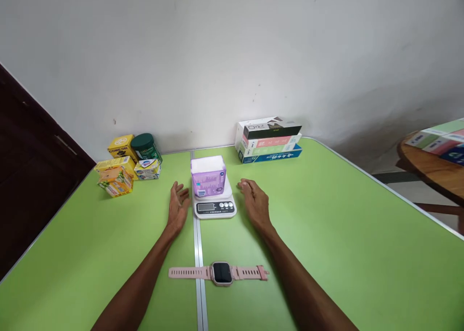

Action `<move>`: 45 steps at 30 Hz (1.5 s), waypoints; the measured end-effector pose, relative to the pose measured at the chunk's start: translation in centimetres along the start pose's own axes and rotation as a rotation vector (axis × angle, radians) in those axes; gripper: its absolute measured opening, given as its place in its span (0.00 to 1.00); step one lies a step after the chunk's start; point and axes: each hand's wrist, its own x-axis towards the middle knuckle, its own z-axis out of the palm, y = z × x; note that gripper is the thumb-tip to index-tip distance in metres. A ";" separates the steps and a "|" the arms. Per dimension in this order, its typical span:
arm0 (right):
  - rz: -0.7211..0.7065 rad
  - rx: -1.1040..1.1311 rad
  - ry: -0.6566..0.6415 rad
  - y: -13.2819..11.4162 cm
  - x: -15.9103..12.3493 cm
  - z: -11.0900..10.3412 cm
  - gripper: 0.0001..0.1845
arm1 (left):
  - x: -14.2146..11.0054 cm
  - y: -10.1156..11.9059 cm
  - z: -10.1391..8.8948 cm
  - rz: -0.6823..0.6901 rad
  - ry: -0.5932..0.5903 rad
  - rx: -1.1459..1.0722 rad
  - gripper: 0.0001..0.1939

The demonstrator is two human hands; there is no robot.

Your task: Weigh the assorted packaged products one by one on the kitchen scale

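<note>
A purple and white soft pack (209, 177) stands on a white digital kitchen scale (216, 216), whose display looks dark. To the left of the scale is my left hand (178, 206), fingers apart and holding nothing. On the other side my right hand (255, 201) rests near the scale with a small gap, its fingers loosely curved and nothing in them. Between my forearms, closer to me, a pink smartwatch (222, 273) lies flat with its strap stretched out.
Yellow boxes (121, 146), a dark green tub (146, 147) and an orange carton (116, 181) stand at the back left of the green table (344, 234). Flat boxes (270, 142) are stacked against the wall. A wooden stool (427, 171) with boxes is at the far right.
</note>
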 end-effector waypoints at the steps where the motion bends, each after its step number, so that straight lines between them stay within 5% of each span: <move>1: -0.006 -0.025 0.001 0.2 0.0 0.1 0.27 | 0.0 -0.3 0.0 -0.002 0.008 -0.020 0.45; 14: -0.068 -0.127 -0.010 0.3 0.0 0.3 0.24 | -0.2 0.2 0.4 0.032 0.030 0.047 0.47; 20: -0.364 -0.037 0.099 -1.8 -1.4 1.1 0.25 | -1.9 2.5 1.1 0.377 0.084 0.366 0.49; 26: -0.468 -0.008 -0.044 -3.9 -3.7 3.3 0.33 | -3.7 4.1 3.2 0.381 -0.075 0.431 0.45; 31: -0.416 0.055 -0.119 -4.7 -4.9 4.0 0.34 | -4.5 5.2 3.5 0.387 -0.049 0.333 0.44; 37: -0.407 0.144 -0.321 -8.2 -5.5 7.6 0.36 | -4.5 5.5 -1.0 0.333 0.215 0.364 0.44; 45: -0.384 0.140 -0.677 -10.3 -5.7 18.3 0.42 | -0.7 1.3 -11.5 0.179 0.439 0.493 0.44</move>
